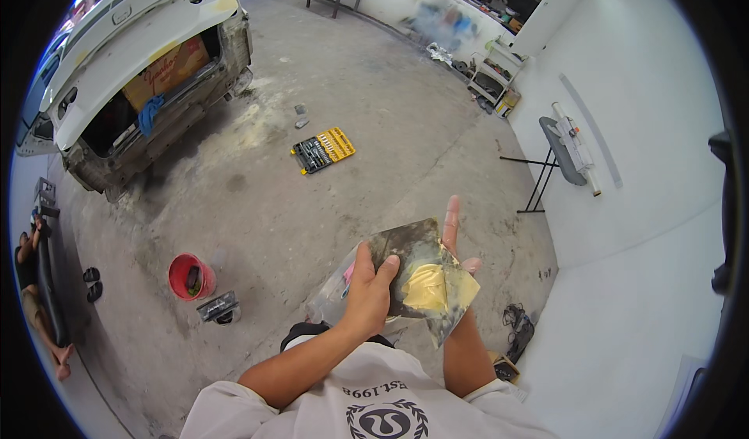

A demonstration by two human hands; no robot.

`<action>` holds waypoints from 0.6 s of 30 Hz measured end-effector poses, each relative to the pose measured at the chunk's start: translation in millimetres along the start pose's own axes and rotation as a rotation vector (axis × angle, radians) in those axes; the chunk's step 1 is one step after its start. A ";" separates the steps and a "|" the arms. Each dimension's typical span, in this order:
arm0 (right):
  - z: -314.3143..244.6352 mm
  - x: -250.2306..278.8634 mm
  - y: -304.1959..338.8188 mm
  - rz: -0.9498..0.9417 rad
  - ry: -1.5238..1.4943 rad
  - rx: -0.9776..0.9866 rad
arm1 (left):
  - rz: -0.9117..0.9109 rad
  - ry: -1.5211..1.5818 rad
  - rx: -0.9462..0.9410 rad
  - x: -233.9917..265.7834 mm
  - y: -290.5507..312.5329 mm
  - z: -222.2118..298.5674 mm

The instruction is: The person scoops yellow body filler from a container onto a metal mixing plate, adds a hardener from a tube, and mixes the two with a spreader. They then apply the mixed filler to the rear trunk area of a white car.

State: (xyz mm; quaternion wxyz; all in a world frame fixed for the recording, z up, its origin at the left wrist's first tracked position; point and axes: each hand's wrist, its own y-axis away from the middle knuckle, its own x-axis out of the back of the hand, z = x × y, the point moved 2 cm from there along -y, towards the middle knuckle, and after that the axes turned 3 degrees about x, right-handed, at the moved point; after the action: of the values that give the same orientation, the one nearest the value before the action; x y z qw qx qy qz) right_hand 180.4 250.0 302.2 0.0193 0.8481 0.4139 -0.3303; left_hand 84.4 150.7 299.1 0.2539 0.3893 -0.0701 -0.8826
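My left hand (370,287) grips a dark flat mixing board (402,244) by its left edge, thumb on top. A smooth mound of yellow putty (425,287) lies on the board. Against the board's right side is a thin, putty-smeared spreader (462,292), its lower corner pointing down. My right hand (452,224) is behind the spreader and seems to hold it. One finger stretches up past the board and the thumb tip shows at its side; the other fingers are hidden. A clear plastic bag (328,295) shows beside my left hand.
A red bucket (191,277) and a dark block-shaped tool (218,306) stand at left. Farther off lies an open socket set (324,150). A stripped white car body (148,56) fills the far left; a folding stand (542,170) leans near the right wall.
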 end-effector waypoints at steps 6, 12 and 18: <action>-8.8 10.0 3.9 0.017 0.227 -0.140 | -0.060 0.055 -0.032 -2.1 3.0 2.1; -18.3 23.9 16.1 -0.013 0.479 -0.229 | -0.056 0.082 -0.019 -2.5 0.8 -1.6; -8.8 79.8 37.6 -0.081 0.847 -0.452 | -0.082 0.197 0.059 -7.8 14.5 19.3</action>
State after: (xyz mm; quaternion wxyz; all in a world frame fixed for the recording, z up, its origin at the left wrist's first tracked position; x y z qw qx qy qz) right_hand 247.1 283.0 254.1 0.0199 0.8659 0.4793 0.1419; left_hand 80.6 140.7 322.1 0.2119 0.4839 -0.0548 -0.8473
